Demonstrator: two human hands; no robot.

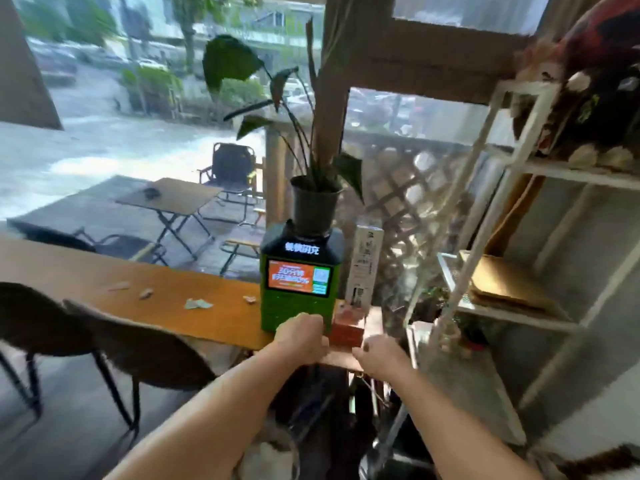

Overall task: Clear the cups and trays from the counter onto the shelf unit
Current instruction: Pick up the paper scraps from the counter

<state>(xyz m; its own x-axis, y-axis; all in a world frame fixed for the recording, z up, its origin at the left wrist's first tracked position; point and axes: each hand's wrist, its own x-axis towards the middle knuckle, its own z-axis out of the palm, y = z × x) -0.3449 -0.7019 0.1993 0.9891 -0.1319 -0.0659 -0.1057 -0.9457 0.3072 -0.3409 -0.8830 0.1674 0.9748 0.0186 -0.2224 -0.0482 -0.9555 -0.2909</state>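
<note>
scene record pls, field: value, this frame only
left hand: at base of green kiosk, contact unclear
right hand: at counter edge near red block, grip unclear
on counter: kiosk, potted plant, white sign, paper scraps
shelf unit: right of counter; brown boards on middle shelf
cups/trays: none visible
image: blurred

A café window counter facing a street terrace.

A green power-bank rental kiosk [298, 282] stands on the long wooden counter [104, 271]; behind it a potted plant [313, 202], beyond the glass a folding table [171, 195] and chairs, to its right a white shelf unit [540, 168].
</note>
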